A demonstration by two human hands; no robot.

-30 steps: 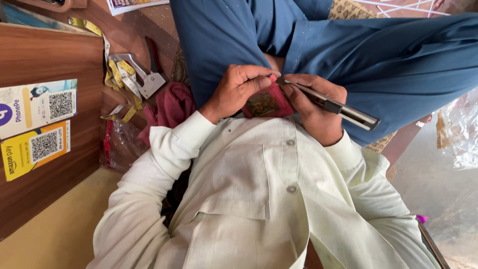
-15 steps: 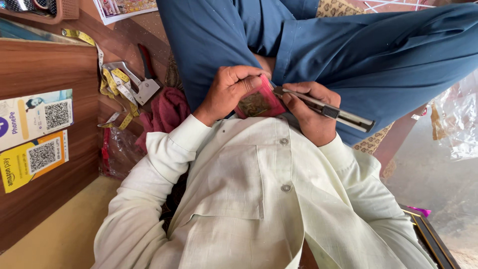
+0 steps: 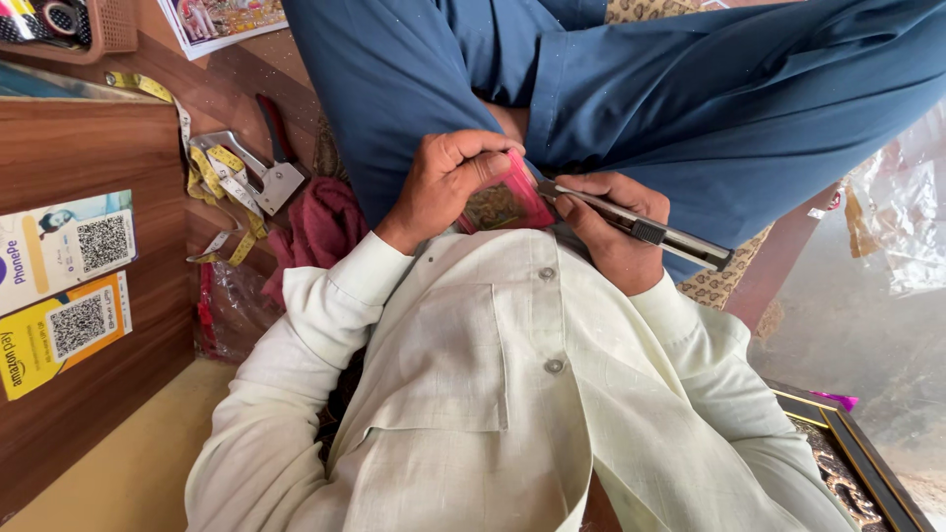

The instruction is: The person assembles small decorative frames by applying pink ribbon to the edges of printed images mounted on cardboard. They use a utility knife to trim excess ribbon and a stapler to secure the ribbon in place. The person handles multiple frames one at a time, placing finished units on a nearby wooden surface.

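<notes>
My left hand (image 3: 445,185) grips a small pink-edged flat piece (image 3: 505,205) with a dark gold-patterned face, held against my lap just above my cream shirt (image 3: 493,374). My right hand (image 3: 609,229) is closed on a slim metal utility knife (image 3: 641,229). The knife's tip sits at the pink piece's right edge and its handle points out to the right. My crossed legs in blue trousers (image 3: 631,89) lie behind both hands. My fingers hide part of the piece.
On the left lie a metal staple gun (image 3: 268,179), a yellow tape measure (image 3: 225,167), red-handled pliers (image 3: 272,120) and a maroon cloth (image 3: 320,229). Cards with square codes (image 3: 69,246) sit on a wooden board. A dark ornate frame corner (image 3: 849,453) is lower right, with clear plastic wrapping (image 3: 902,232) at right.
The hands have stayed together on the pink piece, my left fingers curling further over its top. The view has shifted a little; the knife remains at the piece's right edge.
</notes>
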